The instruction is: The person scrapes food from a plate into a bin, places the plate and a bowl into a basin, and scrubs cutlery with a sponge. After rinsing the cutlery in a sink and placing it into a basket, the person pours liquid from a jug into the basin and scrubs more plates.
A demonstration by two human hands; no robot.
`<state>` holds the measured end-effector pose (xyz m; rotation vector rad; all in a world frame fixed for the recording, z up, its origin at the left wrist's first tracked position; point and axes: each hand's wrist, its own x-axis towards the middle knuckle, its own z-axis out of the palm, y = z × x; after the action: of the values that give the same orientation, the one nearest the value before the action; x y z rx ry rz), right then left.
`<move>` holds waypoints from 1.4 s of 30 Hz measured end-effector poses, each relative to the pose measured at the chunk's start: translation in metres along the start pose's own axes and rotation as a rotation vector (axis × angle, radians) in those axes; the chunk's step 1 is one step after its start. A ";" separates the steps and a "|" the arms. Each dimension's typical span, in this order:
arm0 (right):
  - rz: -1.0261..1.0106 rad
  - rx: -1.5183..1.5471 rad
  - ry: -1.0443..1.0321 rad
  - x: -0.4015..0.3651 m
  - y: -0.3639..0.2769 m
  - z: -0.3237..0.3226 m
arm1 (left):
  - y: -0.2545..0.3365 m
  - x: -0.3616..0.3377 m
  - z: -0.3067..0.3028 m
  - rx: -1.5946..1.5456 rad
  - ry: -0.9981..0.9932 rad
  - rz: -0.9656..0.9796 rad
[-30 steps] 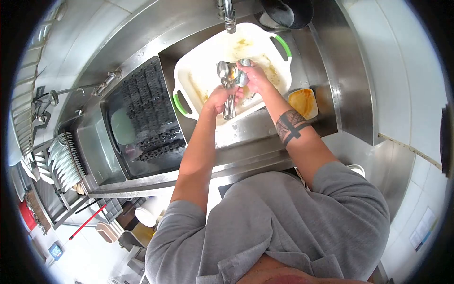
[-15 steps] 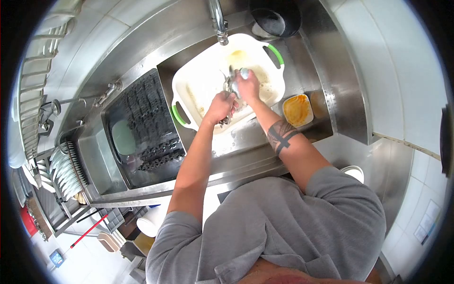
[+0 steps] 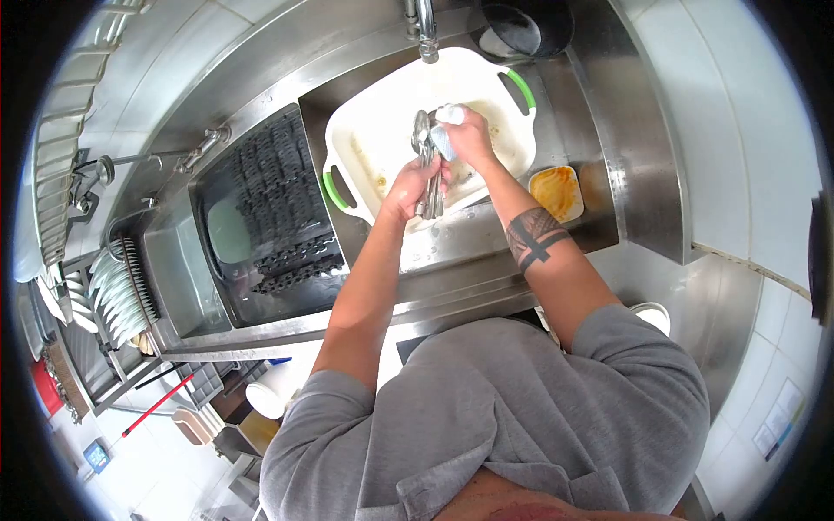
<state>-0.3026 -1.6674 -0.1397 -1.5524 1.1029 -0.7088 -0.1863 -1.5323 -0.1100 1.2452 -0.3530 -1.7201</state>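
My left hand (image 3: pixel 418 186) is closed around a bundle of metal spoons (image 3: pixel 422 130), bowls pointing up and handles hanging below the fist. My right hand (image 3: pixel 469 141) grips a pale blue-white sponge or cloth (image 3: pixel 442 142) and presses it against the spoons' upper part; its exact kind is hard to make out. Both hands are over a white basin (image 3: pixel 369 122) with green handles, which has brownish residue and wet marks inside. The right fingers are partly hidden by what they hold.
A faucet (image 3: pixel 426 35) hangs over the basin's far edge. Right of the basin lies a small dish (image 3: pixel 540 208) smeared with orange sauce. A black pan (image 3: pixel 556 35) sits behind it. A dark ribbed grill piece (image 3: pixel 278 174) fills the left sink; plates (image 3: pixel 122 295) stand racked farther left.
The spoons now stand more upright and show more clearly in my left hand. My right hand has shifted slightly along them with the sponge or cloth. The whole view has moved a little.
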 end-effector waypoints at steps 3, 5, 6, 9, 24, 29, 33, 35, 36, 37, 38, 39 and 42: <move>0.157 0.466 0.288 -0.004 -0.004 0.007 | 0.004 -0.001 0.009 -0.189 -0.060 -0.016; 0.323 0.660 0.323 -0.007 -0.012 0.010 | 0.006 0.001 0.007 -0.272 -0.137 -0.023; 0.492 0.857 0.365 -0.007 -0.015 0.012 | 0.006 0.001 0.005 -0.345 -0.219 -0.035; 0.208 0.853 0.078 -0.020 -0.028 0.008 | 0.016 -0.007 0.003 -0.066 -0.182 -0.078; 0.375 -0.764 0.220 0.017 0.093 0.021 | -0.039 0.075 -0.086 0.447 0.324 -0.332; 0.591 0.799 -0.121 0.006 0.021 0.043 | -0.109 0.126 -0.108 1.452 0.412 0.259; 0.293 0.609 -0.092 0.003 0.030 0.027 | -0.052 0.075 -0.056 -0.043 0.228 -0.033; 0.341 0.765 0.034 0.002 0.036 0.017 | -0.051 0.068 -0.053 -0.059 0.177 0.031; 0.396 0.917 0.161 -0.001 0.036 0.014 | -0.049 0.061 -0.048 -0.078 0.128 0.087; 0.427 0.999 0.164 0.001 0.034 0.015 | -0.046 0.056 -0.042 -0.082 0.101 0.102; 0.423 1.003 0.169 0.002 0.037 0.014 | -0.042 0.051 -0.038 -0.076 0.097 0.102; 0.470 1.039 0.072 0.002 0.041 0.012 | -0.039 0.046 -0.034 -0.077 0.111 0.068; 0.484 0.992 -0.060 0.000 0.044 0.008 | -0.027 0.035 -0.033 -0.067 0.111 0.005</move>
<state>-0.3084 -1.6649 -0.1844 -0.4382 0.8201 -0.6984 -0.1734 -1.5376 -0.1631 1.2841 -0.2302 -1.6377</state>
